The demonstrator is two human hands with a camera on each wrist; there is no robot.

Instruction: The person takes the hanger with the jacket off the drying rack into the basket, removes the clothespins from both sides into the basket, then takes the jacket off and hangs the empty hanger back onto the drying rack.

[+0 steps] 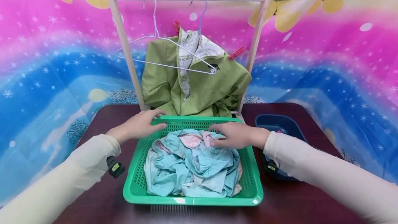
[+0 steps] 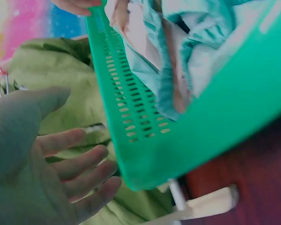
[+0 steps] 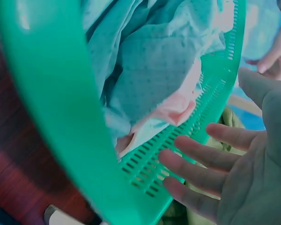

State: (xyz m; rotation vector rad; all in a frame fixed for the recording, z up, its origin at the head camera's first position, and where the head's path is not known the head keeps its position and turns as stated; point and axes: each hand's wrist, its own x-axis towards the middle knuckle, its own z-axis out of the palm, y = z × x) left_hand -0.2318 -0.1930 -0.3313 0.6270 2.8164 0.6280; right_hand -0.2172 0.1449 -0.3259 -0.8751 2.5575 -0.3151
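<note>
Backdrop cut off; basket w/ clothes hides jacket btm.

Left forearm and right forearm, both sleeved, reach forward and angle in towards each other. Left hand: empty, fingers loosely bent, parted, thumb standing off. Right hand: empty too, fingers slightly curved and spread, thumb likewise apart. Gap between the two, I note.

Head cam high, facing fwd/down, basket lower ctr; L/R wrist cams close, tilted, both sharing basket.
</note>
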